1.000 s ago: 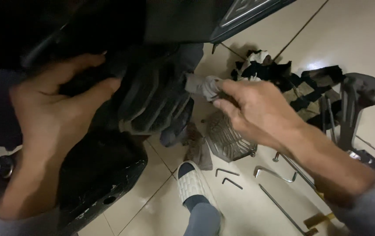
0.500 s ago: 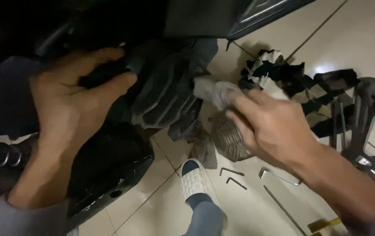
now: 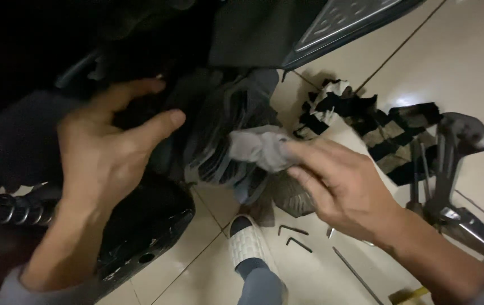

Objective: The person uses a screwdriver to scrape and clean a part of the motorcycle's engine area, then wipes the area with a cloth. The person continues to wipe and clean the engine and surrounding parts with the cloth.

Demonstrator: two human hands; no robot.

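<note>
Dark vehicle body [image 3: 140, 34]: fills the upper left; black panels, largely in shadow, detail hard to tell. A grey footboard panel [image 3: 343, 20] with a raised pattern juts toward the upper right.

Tiled floor [image 3: 468, 62]: pale, glossy, with dark grout lines.

Black lower casing [image 3: 146, 231]: scuffed along its edge, beneath the left forearm; a coiled spring [image 3: 10, 209] sits just beside it at the left edge.

Ribbed grey part [image 3: 225, 135]: finned surface at centre, below the dark body.

Striped cloth [image 3: 366, 124]: black and pale bands, crumpled on the floor to the right, holding nothing that can be seen.

Metal stand piece [image 3: 456, 169]: grey, forked, lying on the floor near the cloth's right end.

Left hand [image 3: 103, 152]: spread open, palm pressed against the dark casing, thumb extended toward the ribbed part; grasps nothing.

Right hand [image 3: 343, 186]: fingers pinched on a grey rag [image 3: 259, 149], pressing it to the ribbed part.

Sandalled foot [image 3: 250, 245]: white slipper, bluish sock, on the floor below the rag.

Hex keys [image 3: 294, 236]: two small bent ones lying beside the foot; a thin rod [image 3: 358, 277] lies near them.
</note>
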